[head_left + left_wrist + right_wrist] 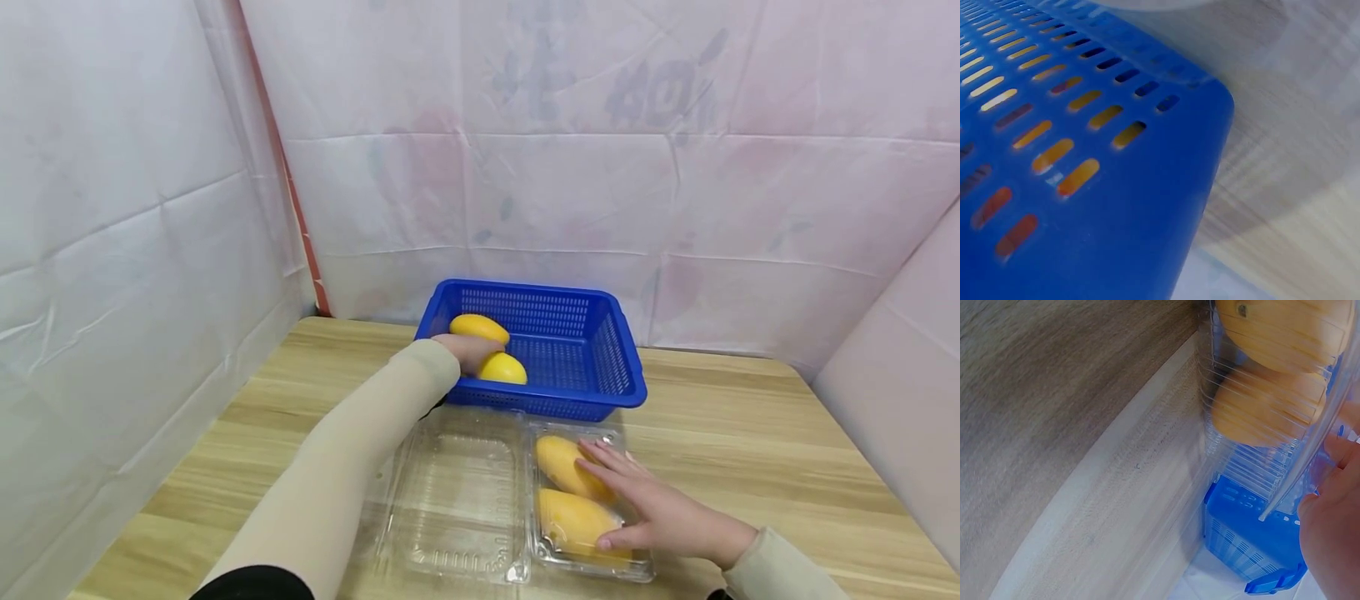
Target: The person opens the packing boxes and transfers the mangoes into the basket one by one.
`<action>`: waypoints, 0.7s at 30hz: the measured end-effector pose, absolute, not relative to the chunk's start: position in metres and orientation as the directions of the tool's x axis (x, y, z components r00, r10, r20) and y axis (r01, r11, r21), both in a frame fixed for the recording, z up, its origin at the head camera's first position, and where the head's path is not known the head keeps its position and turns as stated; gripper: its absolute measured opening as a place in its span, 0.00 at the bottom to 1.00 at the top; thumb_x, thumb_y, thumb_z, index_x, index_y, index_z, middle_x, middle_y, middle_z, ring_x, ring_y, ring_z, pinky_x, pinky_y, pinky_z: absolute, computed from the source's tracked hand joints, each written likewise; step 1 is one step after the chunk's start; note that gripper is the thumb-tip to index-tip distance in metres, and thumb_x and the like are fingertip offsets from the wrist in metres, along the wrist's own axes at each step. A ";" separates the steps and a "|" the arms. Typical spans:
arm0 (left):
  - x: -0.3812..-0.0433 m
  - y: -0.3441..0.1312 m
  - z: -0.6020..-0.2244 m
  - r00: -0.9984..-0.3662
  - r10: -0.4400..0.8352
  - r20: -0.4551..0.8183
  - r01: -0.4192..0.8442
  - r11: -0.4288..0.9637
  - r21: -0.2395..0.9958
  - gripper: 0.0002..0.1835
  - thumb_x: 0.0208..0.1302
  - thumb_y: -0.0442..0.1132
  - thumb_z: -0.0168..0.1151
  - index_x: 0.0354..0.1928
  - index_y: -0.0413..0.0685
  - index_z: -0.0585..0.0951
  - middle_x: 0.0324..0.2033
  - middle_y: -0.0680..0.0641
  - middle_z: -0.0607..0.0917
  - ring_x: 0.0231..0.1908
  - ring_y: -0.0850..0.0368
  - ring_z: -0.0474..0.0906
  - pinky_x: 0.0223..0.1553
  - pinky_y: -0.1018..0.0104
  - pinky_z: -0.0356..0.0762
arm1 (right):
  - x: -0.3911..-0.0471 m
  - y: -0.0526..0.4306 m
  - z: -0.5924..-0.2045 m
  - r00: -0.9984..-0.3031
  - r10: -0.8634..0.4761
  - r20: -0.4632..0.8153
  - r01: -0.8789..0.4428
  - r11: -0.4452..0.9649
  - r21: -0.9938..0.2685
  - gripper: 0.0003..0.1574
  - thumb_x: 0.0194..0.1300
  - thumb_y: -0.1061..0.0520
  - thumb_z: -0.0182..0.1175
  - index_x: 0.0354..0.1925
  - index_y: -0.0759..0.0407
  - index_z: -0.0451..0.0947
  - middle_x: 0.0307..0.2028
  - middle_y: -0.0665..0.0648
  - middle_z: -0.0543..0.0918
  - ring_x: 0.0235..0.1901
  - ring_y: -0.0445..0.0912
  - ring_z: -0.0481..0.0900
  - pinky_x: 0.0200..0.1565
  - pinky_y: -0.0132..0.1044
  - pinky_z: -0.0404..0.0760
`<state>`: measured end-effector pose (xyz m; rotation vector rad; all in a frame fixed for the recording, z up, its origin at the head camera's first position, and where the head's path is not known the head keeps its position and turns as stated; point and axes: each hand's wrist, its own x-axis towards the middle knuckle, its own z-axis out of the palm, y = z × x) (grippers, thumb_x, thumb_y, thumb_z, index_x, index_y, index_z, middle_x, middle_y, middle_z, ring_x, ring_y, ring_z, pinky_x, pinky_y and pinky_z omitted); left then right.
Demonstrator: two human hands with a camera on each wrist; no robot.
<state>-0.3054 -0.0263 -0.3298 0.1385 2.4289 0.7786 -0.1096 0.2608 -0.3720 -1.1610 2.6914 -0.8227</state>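
My left hand [471,350] reaches over the left side of the blue basket [637,393] and grips the nearer yellow mango [504,369]. Its fingers lie along that mango's far side; the thumb is hidden. Just behind the hand, another mango [478,327] lies in the basket. In front of the basket is a clear plastic clamshell box [457,500], lid spread open to the left. Two mangoes, a far one [562,461] and a near one [573,523], fill its right half. Over them rests my right hand [660,508], fingers spread and fairly straight.
The wood-grain table [750,433] extends on both sides of the box. White sheeting [555,200] hangs behind the table, with more along the left and right sides. In the left wrist view, the basket's slotted wall [1135,206] is close to the camera.
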 end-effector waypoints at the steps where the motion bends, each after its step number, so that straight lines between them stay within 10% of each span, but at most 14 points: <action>1: -0.305 -0.026 -0.329 -0.833 0.228 -0.503 -0.130 0.804 0.580 0.28 0.64 0.63 0.47 0.52 0.48 0.72 0.43 0.45 0.76 0.41 0.53 0.72 0.47 0.61 0.69 | -0.110 0.261 -0.372 -0.705 -0.699 0.118 -0.646 0.566 -0.513 0.49 0.55 0.39 0.63 0.68 0.55 0.59 0.70 0.62 0.53 0.69 0.58 0.44 0.59 0.16 0.31; 7: -0.306 -0.030 -0.331 -0.876 0.198 -0.439 -0.036 0.882 0.470 0.40 0.58 0.72 0.42 0.71 0.68 0.55 0.68 0.50 0.60 0.63 0.49 0.59 0.62 0.49 0.55 | -0.110 0.261 -0.372 -0.698 -0.702 0.145 -0.668 0.563 -0.487 0.49 0.54 0.39 0.64 0.68 0.56 0.60 0.69 0.62 0.54 0.69 0.56 0.45 0.59 0.17 0.32; 21: -0.304 -0.045 -0.326 -0.916 0.198 -0.348 0.031 0.902 0.431 0.48 0.48 0.82 0.37 0.71 0.71 0.53 0.70 0.49 0.56 0.67 0.45 0.53 0.62 0.45 0.52 | -0.111 0.261 -0.372 -0.692 -0.710 0.134 -0.662 0.548 -0.511 0.49 0.54 0.40 0.65 0.68 0.57 0.60 0.69 0.64 0.54 0.70 0.46 0.39 0.59 0.16 0.31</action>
